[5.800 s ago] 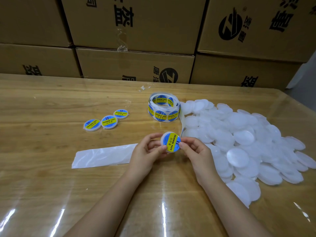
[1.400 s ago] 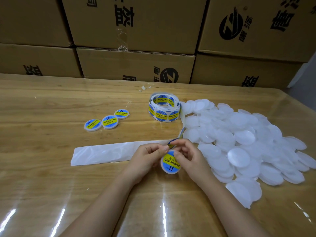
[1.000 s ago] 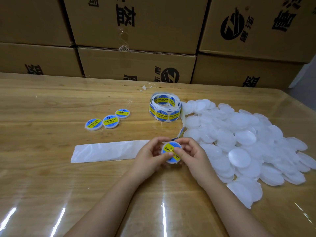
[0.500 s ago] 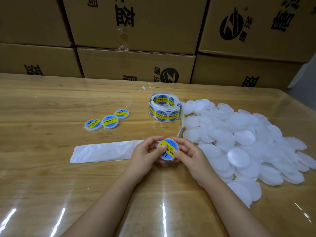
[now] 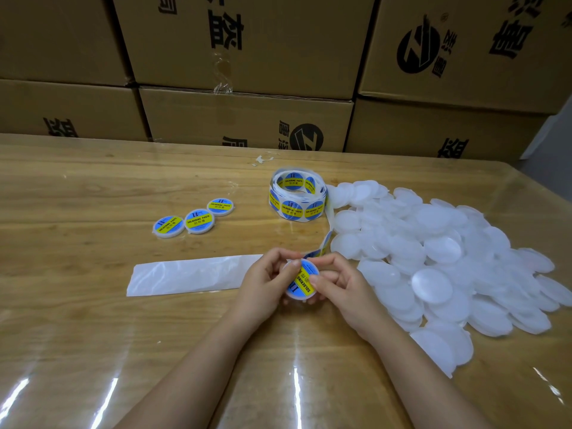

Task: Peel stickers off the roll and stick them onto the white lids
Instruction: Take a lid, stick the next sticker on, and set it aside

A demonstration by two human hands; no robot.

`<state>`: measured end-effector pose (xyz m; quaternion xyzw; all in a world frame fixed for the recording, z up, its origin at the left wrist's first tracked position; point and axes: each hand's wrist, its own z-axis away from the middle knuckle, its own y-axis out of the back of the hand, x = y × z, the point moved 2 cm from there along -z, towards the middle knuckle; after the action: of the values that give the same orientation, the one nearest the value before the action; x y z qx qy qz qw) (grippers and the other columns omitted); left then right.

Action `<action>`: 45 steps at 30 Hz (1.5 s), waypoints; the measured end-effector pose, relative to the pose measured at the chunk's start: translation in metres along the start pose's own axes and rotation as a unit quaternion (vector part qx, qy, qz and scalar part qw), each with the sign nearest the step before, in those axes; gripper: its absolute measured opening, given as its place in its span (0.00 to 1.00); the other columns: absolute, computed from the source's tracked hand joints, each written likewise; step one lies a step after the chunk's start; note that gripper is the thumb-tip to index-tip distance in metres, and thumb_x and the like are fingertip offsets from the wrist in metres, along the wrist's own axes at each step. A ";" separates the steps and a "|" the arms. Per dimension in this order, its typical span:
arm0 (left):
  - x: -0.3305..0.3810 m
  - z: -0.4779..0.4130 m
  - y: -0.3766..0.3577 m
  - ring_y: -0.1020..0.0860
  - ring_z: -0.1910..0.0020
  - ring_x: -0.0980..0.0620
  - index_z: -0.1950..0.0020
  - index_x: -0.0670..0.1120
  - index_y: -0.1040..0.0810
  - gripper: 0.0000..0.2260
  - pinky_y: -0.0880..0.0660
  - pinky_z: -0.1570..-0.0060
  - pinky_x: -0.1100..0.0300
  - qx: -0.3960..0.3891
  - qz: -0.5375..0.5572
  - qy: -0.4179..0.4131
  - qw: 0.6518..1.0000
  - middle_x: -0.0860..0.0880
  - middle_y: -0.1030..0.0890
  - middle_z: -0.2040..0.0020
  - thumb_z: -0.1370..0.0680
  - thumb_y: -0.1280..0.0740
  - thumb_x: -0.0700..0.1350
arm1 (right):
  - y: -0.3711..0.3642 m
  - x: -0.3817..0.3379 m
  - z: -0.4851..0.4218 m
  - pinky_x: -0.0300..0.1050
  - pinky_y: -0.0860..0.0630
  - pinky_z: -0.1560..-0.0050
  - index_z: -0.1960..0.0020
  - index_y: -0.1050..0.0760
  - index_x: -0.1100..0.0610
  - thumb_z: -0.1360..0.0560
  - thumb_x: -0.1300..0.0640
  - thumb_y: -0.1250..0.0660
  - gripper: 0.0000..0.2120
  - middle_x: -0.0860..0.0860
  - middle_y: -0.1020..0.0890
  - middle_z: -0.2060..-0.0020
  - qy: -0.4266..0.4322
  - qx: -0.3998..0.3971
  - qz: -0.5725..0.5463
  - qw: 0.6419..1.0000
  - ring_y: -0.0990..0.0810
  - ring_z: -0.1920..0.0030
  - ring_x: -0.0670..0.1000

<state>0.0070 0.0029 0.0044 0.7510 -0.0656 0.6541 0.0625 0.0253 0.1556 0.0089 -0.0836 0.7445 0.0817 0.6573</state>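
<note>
- Three stickered lids lay in a row on the surface, well left of and beyond the fingers.
- A clear plastic strip lay flat, its right end under the left hand.
- Left fingers were curled, clamped on the left edge of the held lid.
- The held lid sat between both hands, tilted, with its blue-yellow sticker facing up.
- The sticker roll stood beyond the fingers; its loose tail ran down to just behind them.
- Right hand: fingers curled, thumb pressed on the sticker.
- A pile of white lids lay right of the fingers.
</note>
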 end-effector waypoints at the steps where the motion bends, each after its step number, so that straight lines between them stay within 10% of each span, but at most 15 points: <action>1: -0.001 0.000 0.000 0.27 0.73 0.57 0.51 0.49 0.21 0.04 0.31 0.77 0.65 0.002 -0.009 -0.001 1.000 0.48 0.26 0.70 0.21 0.36 0.43 | 0.000 0.001 0.000 0.36 0.24 0.63 0.47 0.27 0.58 0.22 0.66 0.38 0.06 0.53 0.15 0.63 -0.002 -0.002 0.001 1.000 0.17 0.65 0.48; 9: 0.000 -0.001 0.001 0.26 0.64 0.51 0.58 0.50 0.21 0.06 0.27 0.60 0.55 -0.006 -0.024 -0.008 1.000 0.37 0.24 0.65 0.22 0.35 0.43 | 0.002 0.006 -0.002 0.41 0.23 0.60 0.51 0.28 0.57 0.27 0.56 0.32 0.08 0.56 0.15 0.63 -0.026 -0.005 0.015 1.000 0.17 0.64 0.51; 13: 0.002 -0.001 0.001 0.24 0.65 0.57 0.65 0.53 0.21 0.12 0.26 0.62 0.62 -0.007 -0.020 -0.004 1.000 0.52 0.20 0.66 0.22 0.35 0.42 | 0.000 0.007 -0.002 0.40 0.27 0.59 0.50 0.27 0.53 0.30 0.54 0.30 0.11 0.47 0.18 0.65 -0.028 -0.012 0.070 0.997 0.23 0.63 0.47; 17: 0.002 0.000 0.000 0.26 0.65 0.55 0.54 0.52 0.22 0.04 0.27 0.61 0.59 0.010 -0.026 -0.024 0.999 0.49 0.24 0.66 0.23 0.33 0.42 | 0.001 0.007 -0.004 0.37 0.29 0.67 0.48 0.26 0.54 0.25 0.62 0.32 0.08 0.46 0.21 0.67 -0.017 0.007 0.074 0.997 0.24 0.69 0.44; 20: 0.002 0.000 -0.001 0.26 0.66 0.55 0.43 0.53 0.27 0.17 0.26 0.69 0.59 -0.009 -0.006 -0.012 1.000 0.50 0.25 0.65 0.27 0.29 0.38 | 0.005 0.004 -0.006 0.36 0.25 0.68 0.45 0.27 0.58 0.23 0.67 0.38 0.08 0.49 0.18 0.64 -0.012 0.079 -0.007 0.997 0.20 0.70 0.46; 30: 0.005 0.001 0.000 0.25 0.61 0.49 0.44 0.50 0.23 0.12 0.26 0.57 0.41 0.002 -0.033 -0.046 0.998 0.40 0.21 0.57 0.25 0.30 0.39 | 0.006 0.002 -0.004 0.37 0.23 0.62 0.51 0.29 0.63 0.26 0.69 0.33 0.07 0.50 0.15 0.60 -0.040 0.050 -0.027 0.998 0.17 0.63 0.48; 36: 0.004 0.002 -0.001 0.26 0.65 0.56 0.47 0.59 0.21 0.11 0.28 0.65 0.63 -0.019 -0.063 -0.052 0.996 0.54 0.19 0.59 0.22 0.34 0.43 | 0.001 0.002 -0.004 0.35 0.24 0.64 0.48 0.26 0.58 0.27 0.68 0.31 0.11 0.50 0.15 0.61 -0.063 0.028 -0.015 0.998 0.16 0.63 0.48; 45: 0.005 0.003 -0.002 0.28 0.65 0.58 0.49 0.60 0.22 0.13 0.28 0.61 0.62 0.021 -0.058 -0.077 0.995 0.57 0.23 0.64 0.30 0.29 0.47 | 0.001 0.000 -0.003 0.37 0.22 0.61 0.45 0.25 0.56 0.23 0.66 0.36 0.10 0.49 0.14 0.58 -0.052 0.028 -0.002 0.998 0.15 0.60 0.50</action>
<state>0.0107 0.0038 0.0090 0.8027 -0.0124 0.5910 0.0792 0.0220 0.1556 0.0090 -0.0626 0.7109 0.0637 0.6976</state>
